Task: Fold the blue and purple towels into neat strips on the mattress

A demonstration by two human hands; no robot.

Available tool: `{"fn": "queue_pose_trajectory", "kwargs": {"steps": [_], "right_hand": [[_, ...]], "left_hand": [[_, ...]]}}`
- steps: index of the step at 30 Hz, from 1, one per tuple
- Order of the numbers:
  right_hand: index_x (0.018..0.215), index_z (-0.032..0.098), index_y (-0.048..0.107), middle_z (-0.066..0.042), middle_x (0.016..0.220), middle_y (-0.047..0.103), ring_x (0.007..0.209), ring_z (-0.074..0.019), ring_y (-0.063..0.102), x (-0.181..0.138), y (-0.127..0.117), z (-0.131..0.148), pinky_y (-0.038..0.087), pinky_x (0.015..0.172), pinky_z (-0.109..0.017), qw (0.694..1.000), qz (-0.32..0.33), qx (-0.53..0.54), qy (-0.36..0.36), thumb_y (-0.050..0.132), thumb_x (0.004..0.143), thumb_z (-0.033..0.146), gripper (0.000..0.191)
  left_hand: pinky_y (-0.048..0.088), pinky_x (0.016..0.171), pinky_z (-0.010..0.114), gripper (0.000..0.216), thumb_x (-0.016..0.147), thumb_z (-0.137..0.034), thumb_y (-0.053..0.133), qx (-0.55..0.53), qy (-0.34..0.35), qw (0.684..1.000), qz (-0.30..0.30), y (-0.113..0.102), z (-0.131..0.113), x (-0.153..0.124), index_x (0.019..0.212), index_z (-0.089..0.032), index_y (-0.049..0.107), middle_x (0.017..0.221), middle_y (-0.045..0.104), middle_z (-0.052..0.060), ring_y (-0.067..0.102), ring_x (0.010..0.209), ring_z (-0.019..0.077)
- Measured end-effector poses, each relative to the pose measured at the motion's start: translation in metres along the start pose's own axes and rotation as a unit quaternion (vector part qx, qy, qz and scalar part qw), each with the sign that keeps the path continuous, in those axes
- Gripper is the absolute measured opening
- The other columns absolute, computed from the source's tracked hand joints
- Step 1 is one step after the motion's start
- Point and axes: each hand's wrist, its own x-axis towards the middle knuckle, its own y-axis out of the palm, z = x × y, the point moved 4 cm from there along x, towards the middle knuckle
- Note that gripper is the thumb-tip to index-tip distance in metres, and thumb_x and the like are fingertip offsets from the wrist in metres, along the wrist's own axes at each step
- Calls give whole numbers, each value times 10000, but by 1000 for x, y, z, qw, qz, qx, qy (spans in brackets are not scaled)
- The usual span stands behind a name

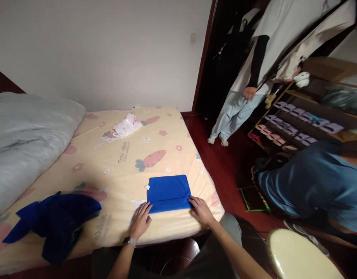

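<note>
A blue cloth (169, 190) lies spread on the bed near its front edge, with a strip along its near side folded over. A small white tag (146, 187) sticks out at its left side. My left hand (142, 219) is closed on the near left corner, its fingers bent over the folded strip. At the right end of the same strip, my right hand (201, 209) holds the cloth with its fingertips. Some fingertip contact is hidden under the hands. Farther left, a crumpled dark blue garment (60, 219) rests on the bed, apart from both hands.
On the patterned bed sheet (108, 174) lie a white plastic bag (127, 126) and a grey quilt (30, 135). One person (271, 50) stands by the doorway, another (309, 182) bends low at right. Slippers (297, 112) fill a rack; a cream stool (300, 255) stands near.
</note>
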Motion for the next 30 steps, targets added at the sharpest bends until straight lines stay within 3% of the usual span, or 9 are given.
{"fn": "queue_pose_trajectory", "kwargs": {"steps": [3, 6, 11, 15, 21, 30], "right_hand": [[1373, 218, 554, -102, 1440, 561, 1305, -277, 515, 1, 4, -6, 385, 1112, -466, 1000, 1, 10, 12, 547, 797, 149, 581], [1336, 212, 584, -103, 1385, 612, 1271, -267, 555, 4, 4, -9, 412, 1098, -458, 999, -26, 41, 22, 526, 843, 174, 498], [1282, 226, 601, -98, 1245, 686, 1139, -271, 629, 10, 2, -18, 468, 1019, -447, 988, -54, 122, 81, 442, 965, 327, 369], [1218, 222, 612, -87, 1091, 721, 1023, -265, 654, 17, -1, -27, 498, 946, -412, 973, -56, 183, 131, 387, 994, 466, 401], [1187, 203, 635, -91, 1029, 745, 984, -274, 687, 26, -2, -33, 513, 898, -381, 960, -31, 199, 194, 406, 970, 509, 440], [1180, 218, 646, -98, 1023, 766, 998, -265, 711, 41, -1, -30, 490, 861, -325, 966, 12, 81, 245, 454, 985, 399, 329]], "left_hand": [[442, 1133, 433, 544, 878, -146, 455, -26, -19, 999, 3, 5, 9, 3, 1400, -274, 541, 1444, 577, 48, 534, 1329, 228], [456, 1126, 425, 492, 896, -178, 465, -80, -37, 996, -10, 9, 17, 5, 1369, -272, 557, 1407, 607, 52, 555, 1308, 216], [502, 1068, 401, 351, 954, -303, 444, -184, -114, 975, -44, 9, 28, 11, 1263, -241, 599, 1289, 672, 76, 629, 1203, 206], [550, 963, 406, 350, 953, -444, 457, -211, -171, 961, -60, 6, 29, 19, 1132, -213, 651, 1122, 729, 104, 686, 1063, 245], [555, 830, 340, 414, 987, -495, 374, -143, -180, 972, -48, 12, 29, 28, 1005, -208, 672, 967, 755, 91, 718, 907, 229], [505, 875, 356, 334, 989, -412, 394, -59, -198, 977, -48, 21, 28, 37, 1012, -215, 662, 963, 748, 90, 707, 919, 239]]}}
